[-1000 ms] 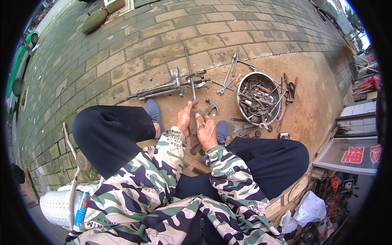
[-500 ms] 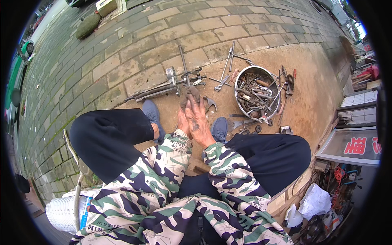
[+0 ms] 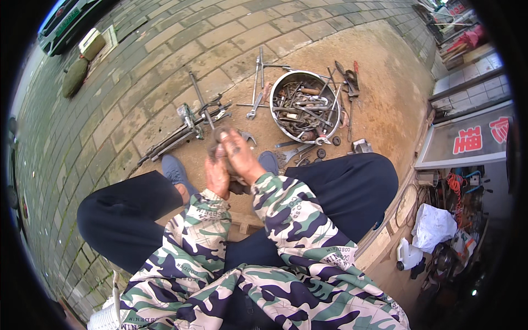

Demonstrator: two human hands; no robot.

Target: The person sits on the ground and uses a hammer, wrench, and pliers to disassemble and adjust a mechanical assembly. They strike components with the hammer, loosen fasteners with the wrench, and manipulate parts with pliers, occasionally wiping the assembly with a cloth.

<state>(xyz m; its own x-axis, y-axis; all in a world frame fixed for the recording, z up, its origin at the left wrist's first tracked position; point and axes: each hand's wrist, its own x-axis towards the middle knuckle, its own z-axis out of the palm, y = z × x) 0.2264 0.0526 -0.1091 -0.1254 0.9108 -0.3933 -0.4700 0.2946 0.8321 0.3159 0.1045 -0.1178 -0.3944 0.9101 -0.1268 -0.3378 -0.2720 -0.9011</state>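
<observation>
I sit low with my knees apart, in a camouflage jacket and dark trousers. My left hand (image 3: 216, 175) and my right hand (image 3: 239, 157) are raised together in front of me, greasy, and close around a small round dark metal part (image 3: 220, 135) between the fingertips. Much of the part is hidden by my fingers. Just beyond my hands lies a long metal assembly with rods and a clamp (image 3: 184, 124) on the paving.
A round metal basin (image 3: 278, 91) full of wrenches and tools stands to the right front. Loose wrenches (image 3: 256, 82) and small parts (image 3: 360, 146) lie around it on dirt. Brick paving stretches left. A white bag (image 3: 434, 225) and a jug (image 3: 408, 254) sit at right.
My hands have lifted from near the ground up toward my face, still pressed together on the small part. The view has tilted and shifted toward the basin.
</observation>
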